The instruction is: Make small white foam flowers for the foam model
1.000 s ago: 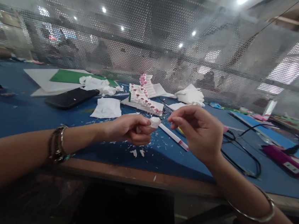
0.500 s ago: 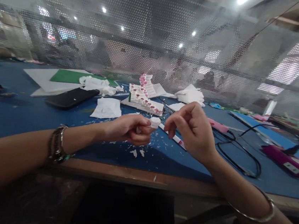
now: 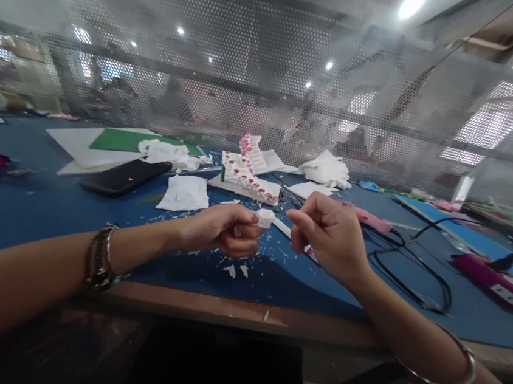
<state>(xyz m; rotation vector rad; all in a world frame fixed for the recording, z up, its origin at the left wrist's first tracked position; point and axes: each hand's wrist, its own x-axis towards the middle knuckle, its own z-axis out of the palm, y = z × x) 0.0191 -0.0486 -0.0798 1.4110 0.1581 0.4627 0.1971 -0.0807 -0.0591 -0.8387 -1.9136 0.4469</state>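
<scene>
My left hand point(image 3: 222, 230) is closed, pinching a small crumpled piece of white paper point(image 3: 265, 218) between thumb and forefinger. It hovers over the table's near side. Just to the right, my right hand point(image 3: 336, 240) is curled with thumb and forefinger close together; whatever it might hold is too small to make out. A gap separates its fingertips from the paper. Behind the hands stands a white ridged piece with pink and red beads point(image 3: 251, 179). A flat white tissue point(image 3: 185, 193) lies to the left, and a white strip point(image 3: 287, 229) runs partly behind my right hand.
White scraps point(image 3: 236, 270) litter the blue table point(image 3: 148, 266). A black phone point(image 3: 124, 179) and a green sheet point(image 3: 122, 140) lie left. Stacked white tissues point(image 3: 327, 170) sit at the back. On the right are a pink glue gun point(image 3: 372, 220), its black cable and a purple power strip point(image 3: 497, 281).
The whole view has tilted slightly, so everything sits a little lower. My left hand keeps its pinch on the paper; my right hand has shifted slightly away from it.
</scene>
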